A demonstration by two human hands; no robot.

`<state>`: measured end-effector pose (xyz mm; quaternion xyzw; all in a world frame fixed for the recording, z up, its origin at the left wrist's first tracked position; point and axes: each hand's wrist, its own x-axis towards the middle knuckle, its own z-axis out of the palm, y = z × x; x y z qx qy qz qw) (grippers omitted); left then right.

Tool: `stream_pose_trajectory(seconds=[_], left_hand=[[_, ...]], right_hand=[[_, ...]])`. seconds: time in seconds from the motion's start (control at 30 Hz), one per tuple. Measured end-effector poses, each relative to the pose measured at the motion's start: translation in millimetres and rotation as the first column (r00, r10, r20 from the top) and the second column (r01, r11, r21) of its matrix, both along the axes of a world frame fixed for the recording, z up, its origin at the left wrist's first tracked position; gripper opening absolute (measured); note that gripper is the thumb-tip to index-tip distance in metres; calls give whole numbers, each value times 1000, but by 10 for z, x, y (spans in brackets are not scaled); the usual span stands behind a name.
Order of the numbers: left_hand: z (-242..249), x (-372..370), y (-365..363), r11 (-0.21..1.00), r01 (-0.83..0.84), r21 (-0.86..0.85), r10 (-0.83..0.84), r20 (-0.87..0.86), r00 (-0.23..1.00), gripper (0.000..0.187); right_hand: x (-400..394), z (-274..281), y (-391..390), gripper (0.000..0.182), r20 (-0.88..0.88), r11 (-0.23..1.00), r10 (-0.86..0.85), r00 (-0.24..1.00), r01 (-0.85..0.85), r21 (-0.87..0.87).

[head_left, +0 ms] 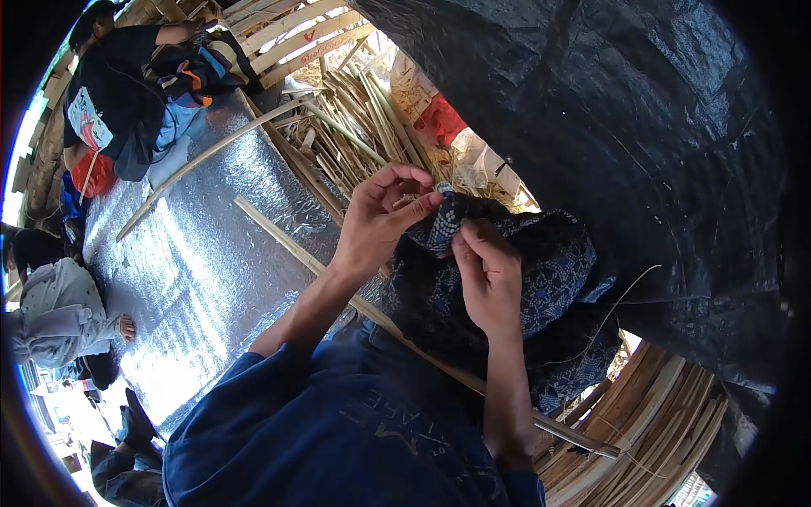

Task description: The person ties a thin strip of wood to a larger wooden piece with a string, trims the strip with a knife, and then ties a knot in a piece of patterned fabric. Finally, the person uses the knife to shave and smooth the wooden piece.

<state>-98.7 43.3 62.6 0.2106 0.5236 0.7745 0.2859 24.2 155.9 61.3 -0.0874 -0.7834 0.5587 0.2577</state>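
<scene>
Dark blue and black patterned cloth (549, 262) lies bunched at the centre right, over the person's lap area. My left hand (384, 207) is at its upper left edge, thumb and fingers brought together near a raised fold; whatever lies between the fingertips is too small to make out. My right hand (488, 270) pinches the same fold of the cloth from the lower right, fingers curled. A small light-coloured bit (443, 188) shows at the top of the fold, beside my left thumb.
A silvery sheet (220, 245) covers the surface at left, with long wooden strips (279, 234) across it. Split sticks (355, 118) lie behind my hands, more (634, 422) at lower right. Black tarpaulin (642, 152) hangs at right. Several people sit at left, one in black (118, 76).
</scene>
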Motion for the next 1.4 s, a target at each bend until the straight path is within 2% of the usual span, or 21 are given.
stream_pose_trajectory(seconds=[0.07,0.17,0.2,0.27,0.33,0.47,0.5,0.57,0.67,0.73,0.77,0.83,0.93,1.03,1.1,1.2,1.27,1.33,1.4], left_hand=[[22,6,0,1000,9,0,-9,-4,1000,19],[40,-11,-21,999,27,-19,-27,-10,1000,24],[40,-18,-34,998,40,-55,-44,-61,997,28],[59,-34,-60,994,50,-92,-61,-110,992,31],[127,-40,-76,978,81,-190,-125,-232,965,38],[174,-28,-70,975,74,-211,-123,-230,965,44],[167,-46,-73,973,84,-216,-141,-266,954,46],[173,-72,-83,971,92,-223,-158,-302,940,49],[217,-86,-90,959,106,-261,-185,-300,936,52],[225,-81,-92,948,150,-279,-215,-219,952,56],[201,-78,-85,948,151,-280,-216,-218,952,56],[136,-76,-67,968,98,-230,-173,-332,927,64],[165,-65,-69,964,115,-241,-181,-272,945,70],[117,-75,-75,969,141,-203,-184,-213,960,72],[108,-73,-71,967,145,-209,-194,-236,952,70],[110,-89,-65,962,141,-233,-205,-279,938,72],[108,-85,-51,959,137,-249,-210,-299,931,74],[107,-69,-20,970,116,-212,-189,-367,911,71],[147,-47,-2,968,124,-219,-194,-331,924,70]], right_hand=[[-41,28,-63,18,-16,990,12,1000,-14,-140],[-57,6,-75,21,-42,993,-44,998,39,-113],[-71,22,-68,21,-42,993,-42,998,37,-114],[-125,68,-39,23,-121,958,-95,988,124,258],[-148,65,-26,24,-115,958,-86,990,114,264],[-171,87,-2,25,-98,944,-61,993,89,318],[-178,75,9,25,-97,944,-63,993,90,317],[-193,44,28,24,-98,978,34,995,-13,209],[-187,53,26,23,-102,967,24,995,3,255],[-172,24,39,22,-77,973,33,996,-15,229],[-163,12,46,21,-52,979,43,998,-31,202],[-156,7,46,21,-37,982,47,998,-39,187],[-151,14,46,19,-20,984,60,998,-56,170],[-150,19,64,19,-21,984,77,997,-73,163],[-135,43,83,20,-25,984,92,995,-87,156],[-100,100,107,21,30,985,139,990,-141,97],[-88,72,110,21,22,987,161,987,-161,-7],[-79,76,103,22,3,991,130,991,-130,29],[-66,82,98,22,-18,993,100,995,-99,63]])
